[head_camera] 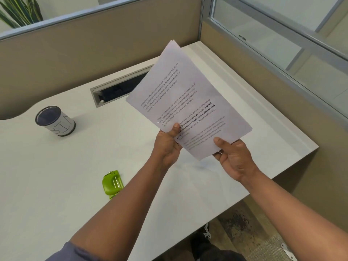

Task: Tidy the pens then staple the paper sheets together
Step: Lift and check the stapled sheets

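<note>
A stack of printed paper sheets (186, 95) is held up above the white desk (56, 185), tilted away from me. My left hand (167, 146) pinches the stack's lower left edge, thumb on top. My right hand (233, 157) grips its bottom corner, thumb on the printed side. A green stapler (112, 183) lies on the desk, left of my left forearm. A round pen holder (54, 120) stands at the left; no pens show in it from this angle.
A cable slot (116, 91) is cut into the desk behind the sheets. Tan partition walls (94, 49) close the back and right sides. A plant (18, 10) shows at the top left. The desk's right edge drops to carpeted floor (244, 223).
</note>
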Motion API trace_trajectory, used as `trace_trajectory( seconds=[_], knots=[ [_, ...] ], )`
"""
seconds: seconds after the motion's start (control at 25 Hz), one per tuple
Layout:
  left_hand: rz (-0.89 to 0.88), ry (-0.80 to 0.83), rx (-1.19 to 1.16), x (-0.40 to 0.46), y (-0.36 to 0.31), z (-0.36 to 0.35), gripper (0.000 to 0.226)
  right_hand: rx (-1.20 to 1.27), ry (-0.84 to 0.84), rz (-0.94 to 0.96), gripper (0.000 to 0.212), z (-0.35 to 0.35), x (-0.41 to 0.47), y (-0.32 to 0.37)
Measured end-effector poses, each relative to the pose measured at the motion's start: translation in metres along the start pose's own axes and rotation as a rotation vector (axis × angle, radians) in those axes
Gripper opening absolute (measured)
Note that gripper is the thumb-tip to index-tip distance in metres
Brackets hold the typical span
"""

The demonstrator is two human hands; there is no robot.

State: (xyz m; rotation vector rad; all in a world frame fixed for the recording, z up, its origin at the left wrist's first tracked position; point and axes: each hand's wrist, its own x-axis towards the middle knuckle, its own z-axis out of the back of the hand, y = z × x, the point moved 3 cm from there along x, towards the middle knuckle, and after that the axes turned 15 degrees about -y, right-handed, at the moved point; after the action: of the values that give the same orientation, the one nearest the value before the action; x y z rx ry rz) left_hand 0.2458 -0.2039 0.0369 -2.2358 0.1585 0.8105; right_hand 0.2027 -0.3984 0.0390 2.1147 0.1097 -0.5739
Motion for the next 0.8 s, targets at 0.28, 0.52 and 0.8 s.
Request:
trace_trajectory(
  seconds=[0.28, 0.52, 0.8],
  knots=[
    [0.022, -0.099, 0.116, -0.002, 0.005, 0.002, 0.040, -0.094, -0.111, 0.157, 0.040, -0.010, -0.001, 0.007],
    [-0.576, -0.297, 0.660, 0.011, -0.081, 0.027, 0.113, -0.387, -0.038, 0.287, 0.041, 0.014, 0.009, 0.039],
    [-0.477, 0.080, 0.822, 0.025, -0.091, 0.034, 0.032, -0.588, 0.027, 0.302, 0.034, 0.028, 0.016, 0.043]
  ],
)
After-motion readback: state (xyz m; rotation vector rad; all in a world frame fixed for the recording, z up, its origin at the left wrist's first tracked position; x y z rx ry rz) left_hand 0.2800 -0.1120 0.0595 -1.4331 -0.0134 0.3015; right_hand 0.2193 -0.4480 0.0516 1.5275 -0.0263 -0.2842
